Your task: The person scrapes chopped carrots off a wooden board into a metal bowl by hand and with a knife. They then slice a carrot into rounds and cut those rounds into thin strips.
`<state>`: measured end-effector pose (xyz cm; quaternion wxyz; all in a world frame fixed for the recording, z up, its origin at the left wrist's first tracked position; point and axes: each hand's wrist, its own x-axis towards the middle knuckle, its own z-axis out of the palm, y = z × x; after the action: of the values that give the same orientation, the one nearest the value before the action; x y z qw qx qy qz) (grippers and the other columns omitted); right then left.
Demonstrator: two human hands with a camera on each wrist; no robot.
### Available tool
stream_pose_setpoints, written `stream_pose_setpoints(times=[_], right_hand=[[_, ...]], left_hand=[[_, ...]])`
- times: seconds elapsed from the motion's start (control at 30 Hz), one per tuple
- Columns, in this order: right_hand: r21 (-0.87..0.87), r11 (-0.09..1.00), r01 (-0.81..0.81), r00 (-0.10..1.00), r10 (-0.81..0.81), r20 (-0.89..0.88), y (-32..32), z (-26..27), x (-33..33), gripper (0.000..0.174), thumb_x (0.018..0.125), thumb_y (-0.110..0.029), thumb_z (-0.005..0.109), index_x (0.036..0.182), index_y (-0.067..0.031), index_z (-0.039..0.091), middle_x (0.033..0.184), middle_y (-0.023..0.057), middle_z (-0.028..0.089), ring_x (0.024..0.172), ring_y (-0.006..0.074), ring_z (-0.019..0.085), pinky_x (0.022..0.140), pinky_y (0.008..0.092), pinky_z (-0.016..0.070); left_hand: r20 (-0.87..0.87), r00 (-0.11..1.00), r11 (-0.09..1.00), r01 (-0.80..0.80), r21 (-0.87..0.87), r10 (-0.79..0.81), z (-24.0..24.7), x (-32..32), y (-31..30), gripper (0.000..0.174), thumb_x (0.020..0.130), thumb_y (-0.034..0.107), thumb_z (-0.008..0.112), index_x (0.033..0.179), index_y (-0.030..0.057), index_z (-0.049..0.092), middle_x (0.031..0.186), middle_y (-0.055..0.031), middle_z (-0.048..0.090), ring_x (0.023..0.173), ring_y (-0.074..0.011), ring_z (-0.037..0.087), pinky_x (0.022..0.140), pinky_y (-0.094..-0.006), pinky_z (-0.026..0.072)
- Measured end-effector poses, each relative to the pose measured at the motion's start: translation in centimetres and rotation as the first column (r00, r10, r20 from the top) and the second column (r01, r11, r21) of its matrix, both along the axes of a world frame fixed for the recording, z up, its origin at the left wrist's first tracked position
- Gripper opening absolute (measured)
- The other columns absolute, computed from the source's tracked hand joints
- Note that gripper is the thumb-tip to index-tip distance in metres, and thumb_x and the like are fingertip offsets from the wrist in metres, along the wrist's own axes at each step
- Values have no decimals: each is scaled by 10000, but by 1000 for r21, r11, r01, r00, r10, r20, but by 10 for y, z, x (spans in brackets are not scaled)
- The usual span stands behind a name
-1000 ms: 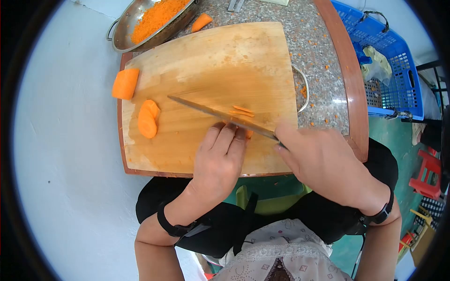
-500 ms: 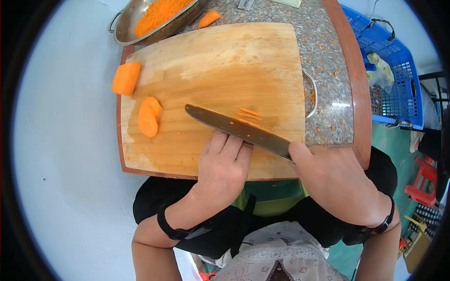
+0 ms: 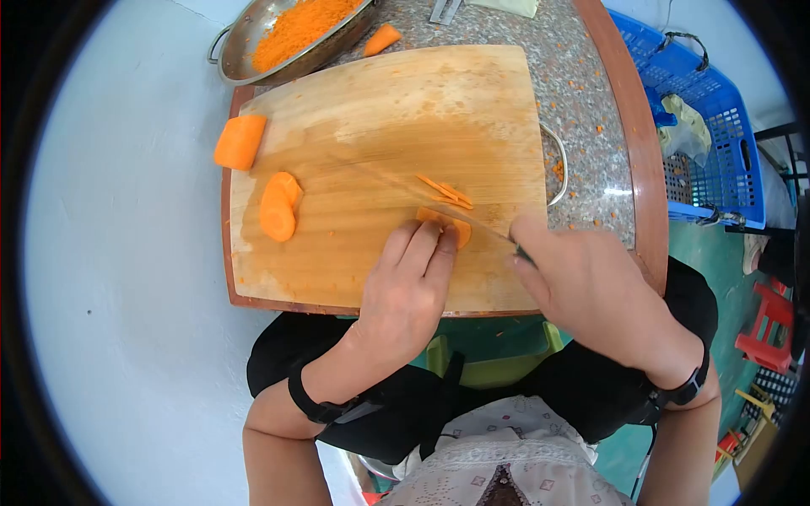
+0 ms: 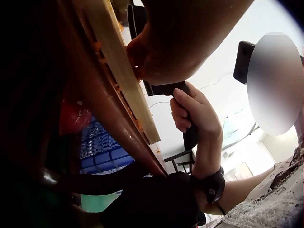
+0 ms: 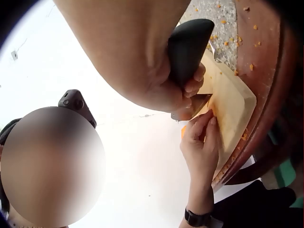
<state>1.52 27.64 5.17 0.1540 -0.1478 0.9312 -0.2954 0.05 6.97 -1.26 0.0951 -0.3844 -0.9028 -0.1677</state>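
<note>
On the wooden cutting board (image 3: 380, 93), my left hand (image 3: 407, 282) holds a piece of sliced carrot (image 3: 460, 232) down with bent fingertips. My right hand (image 3: 591, 291) grips a kitchen knife by its black handle (image 5: 192, 47). Motion blurs the blade in the head view; it slants leftward just beyond the left fingertips, over the carrot piece. Several thin carrot strips (image 3: 445, 191) lie on the far side of the blade. Overlapping carrot slices (image 3: 278, 211) rest at the board's left, and a thick carrot chunk (image 3: 240, 142) sits at its left edge.
A metal pan (image 3: 336, 53) of finely cut carrot stands at the back left, beside a carrot end (image 3: 382, 40). Carrot crumbs dot the stone tabletop (image 3: 582, 143) right of the board. Beyond the table's wooden edge is a blue basket (image 3: 734, 126).
The blade showed broadside half a second ago and is now turned edge-on and blurred over the carrot. The strips have shifted slightly. The left hand keeps its place on the carrot.
</note>
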Motion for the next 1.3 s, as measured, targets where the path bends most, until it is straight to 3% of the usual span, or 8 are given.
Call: stream_pose_setpoints(times=[0.13, 0.43, 0.53, 0.73, 0.93, 1.03, 1.13, 1.3], right_hand=[[108, 988, -107, 986, 120, -115, -1, -2, 14, 150, 823, -92, 578, 856, -41, 442, 584, 151, 566, 532, 313, 615, 458, 386, 477], [218, 969, -115, 978, 149, -148, -1, 2, 24, 144, 801, -69, 577, 871, -37, 456, 570, 79, 543, 497, 235, 614, 411, 325, 455], [292, 950, -110, 974, 162, -161, -7, 4, 22, 153, 799, -72, 572, 900, -21, 470, 576, 78, 551, 490, 226, 614, 413, 313, 463], [189, 971, -150, 961, 188, -202, -25, -6, 1, 170, 793, -71, 572, 922, -17, 477, 590, 98, 581, 504, 221, 629, 433, 304, 487], [-17, 1000, 10, 982, -13, -188, -16, -21, -7, 155, 809, -95, 573, 883, -30, 454, 578, 165, 579, 537, 301, 626, 466, 393, 492], [-22, 998, 54, 997, -55, -48, -9, -8, -2, 172, 864, -126, 584, 882, -34, 440, 649, 208, 562, 634, 419, 571, 549, 475, 445], [65, 997, -31, 1000, 31, -6, -6, -1, 12, 159, 857, -118, 587, 873, -40, 450, 636, 183, 560, 609, 390, 577, 530, 452, 447], [190, 979, -70, 983, 101, -153, -5, 1, 27, 146, 816, -82, 579, 853, -50, 442, 598, 109, 535, 513, 281, 587, 437, 369, 442]], left_hand=[[83, 997, 1000, -8, -30, 11, 2, 3, -1, 346, 664, 14, 576, 992, -88, 623, 1025, -200, 557, 972, -347, 541, 770, -378, 517], [61, 998, 999, 14, -37, -11, 3, 6, 1, 314, 637, 17, 583, 934, -63, 647, 969, -176, 563, 958, -350, 545, 757, -392, 516], [63, 998, 999, -1, -39, 4, 6, 7, 2, 314, 632, 20, 586, 930, -58, 648, 970, -175, 565, 956, -354, 547, 766, -395, 513], [66, 998, 1000, 4, 24, -5, 3, 7, -1, 328, 638, 15, 587, 949, -76, 638, 984, -178, 566, 956, -355, 547, 791, -393, 506], [10, 1000, 1000, -23, -4, 23, 1, 5, 0, 362, 667, 17, 577, 1009, -90, 625, 1008, -185, 573, 943, -337, 550, 780, -374, 507], [-39, 999, 999, -32, 18, 33, 0, 5, 0, 373, 673, 21, 573, 1024, -93, 623, 995, -181, 578, 940, -328, 552, 773, -374, 508], [-38, 999, 1000, -22, 21, 23, 2, 4, 1, 348, 671, 26, 574, 994, -92, 630, 976, -176, 577, 934, -330, 553, 768, -374, 507], [-7, 1000, 1000, -3, -10, 3, 1, 4, -1, 275, 656, 18, 577, 905, -77, 644, 961, -170, 576, 929, -328, 555, 748, -373, 509]])
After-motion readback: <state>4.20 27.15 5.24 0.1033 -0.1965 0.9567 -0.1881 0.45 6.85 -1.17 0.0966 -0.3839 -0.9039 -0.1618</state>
